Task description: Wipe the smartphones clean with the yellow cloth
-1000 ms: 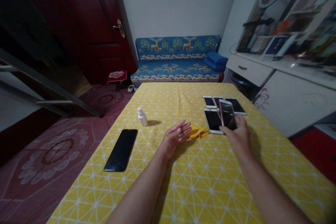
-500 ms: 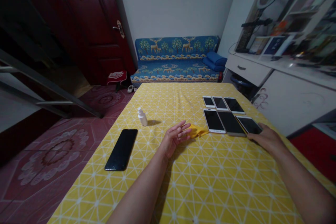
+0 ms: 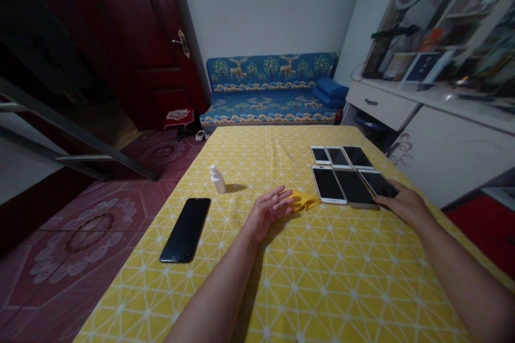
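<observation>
I watch right hand (image 3: 404, 206) rest open fingers on end smartphone (image 3: 377, 183); six phones (image 3: 354, 187) lie in two rows on bench (image 3: 322, 284); left hand (image 3: 266, 214) open beside yellow cloth (image 3: 303, 201); black phone (image 3: 185, 230) lies apart.

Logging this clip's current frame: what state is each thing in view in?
Left hand: open, empty, beside the cloth.
Right hand: fingers resting on the rightmost phone.
Six phones: face up in two rows, screens dark.
Lone phone: face up, screen dark.
Yellow cloth: crumpled.
White bottle: upright, capped.
Drawer: shut.
</observation>
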The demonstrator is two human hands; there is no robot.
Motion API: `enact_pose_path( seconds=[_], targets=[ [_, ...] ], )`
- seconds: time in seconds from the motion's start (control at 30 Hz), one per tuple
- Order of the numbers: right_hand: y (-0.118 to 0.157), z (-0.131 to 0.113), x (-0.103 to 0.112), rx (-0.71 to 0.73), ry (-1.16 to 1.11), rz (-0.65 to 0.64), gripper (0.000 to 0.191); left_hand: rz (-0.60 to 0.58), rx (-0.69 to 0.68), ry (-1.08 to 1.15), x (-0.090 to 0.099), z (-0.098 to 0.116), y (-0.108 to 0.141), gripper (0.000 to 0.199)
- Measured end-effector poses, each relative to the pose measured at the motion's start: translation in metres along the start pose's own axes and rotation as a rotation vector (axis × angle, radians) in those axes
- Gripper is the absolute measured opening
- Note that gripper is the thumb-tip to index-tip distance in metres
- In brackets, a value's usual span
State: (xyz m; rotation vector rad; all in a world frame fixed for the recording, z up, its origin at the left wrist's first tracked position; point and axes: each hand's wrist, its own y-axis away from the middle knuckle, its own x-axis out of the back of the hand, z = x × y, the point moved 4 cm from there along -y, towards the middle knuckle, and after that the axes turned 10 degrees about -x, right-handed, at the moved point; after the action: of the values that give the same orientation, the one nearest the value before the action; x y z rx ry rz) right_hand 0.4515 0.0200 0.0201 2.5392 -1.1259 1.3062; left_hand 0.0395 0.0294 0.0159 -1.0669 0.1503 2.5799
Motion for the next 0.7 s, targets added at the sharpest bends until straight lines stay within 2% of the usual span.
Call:
enact_pose_path(
  seconds=[0.1, 0.2, 0.27, 0.33, 0.43, 0.5, 0.6, 0.7],
  targets=[
    [0.006, 0.002, -0.006, -0.08, 0.001, -0.117, 0.058, -0.001, -0.002, 0.002, 0.0, 0.0, 0.0, 0.039],
    [0.018, -0.006, -0.01, -0.026, -0.043, -0.06, 0.062, -0.001, -0.007, -0.01, 0.002, -0.001, 0.0, 0.039],
    [0.031, -0.02, -0.016, 0.115, -0.086, 0.018, 0.059, -0.004, -0.007, -0.02, 0.002, -0.001, -0.001, 0.038],
    [0.048, -0.041, -0.026, 0.309, -0.117, 0.042, 0.052, -0.007, -0.011, -0.027, 0.002, -0.002, -0.001, 0.038],
    [0.076, -0.076, -0.049, 0.536, -0.069, -0.053, 0.042, -0.003, -0.019, -0.027, 0.003, -0.001, -0.001, 0.038],
    [0.09, -0.095, -0.063, 0.613, 0.014, -0.137, 0.043, 0.001, -0.02, -0.028, 0.003, -0.001, -0.001, 0.037],
    [0.1, -0.108, -0.074, 0.627, 0.146, -0.159, 0.049, 0.003, -0.02, -0.034, 0.004, -0.002, -0.001, 0.036],
    [0.099, -0.101, -0.07, 0.552, 0.237, -0.084, 0.051, 0.015, -0.017, -0.032, 0.005, -0.002, -0.001, 0.035]
  ],
)
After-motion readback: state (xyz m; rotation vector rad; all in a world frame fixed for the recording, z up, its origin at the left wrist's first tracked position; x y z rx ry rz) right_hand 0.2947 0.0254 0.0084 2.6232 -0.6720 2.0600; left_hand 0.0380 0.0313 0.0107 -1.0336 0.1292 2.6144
